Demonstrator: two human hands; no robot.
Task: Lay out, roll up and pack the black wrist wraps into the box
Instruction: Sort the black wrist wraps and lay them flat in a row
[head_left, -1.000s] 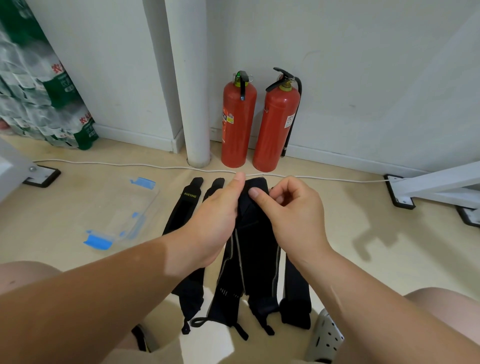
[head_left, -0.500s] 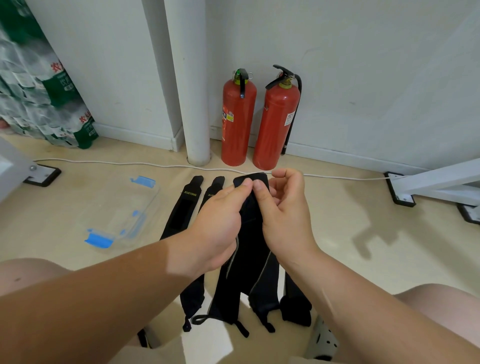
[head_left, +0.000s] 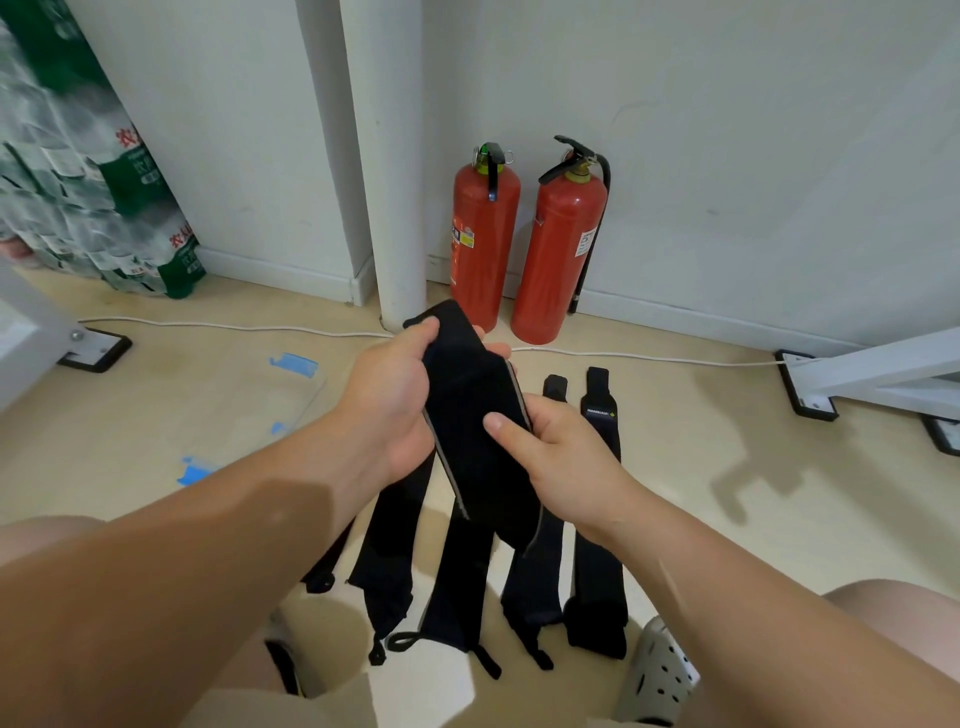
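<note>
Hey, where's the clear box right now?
In the head view, the box lies on the floor at the left, beside the left hand, just short of the white cable.

Your lone head camera (wide-angle) looks forward and down, close over your left hand (head_left: 389, 400) and right hand (head_left: 566, 460), facing the pale beige floor (head_left: 691, 467).

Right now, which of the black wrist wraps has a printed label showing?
The wrap lying farthest right on the floor: a small printed label sits near its far end. The others, the held one included, show none.
</note>
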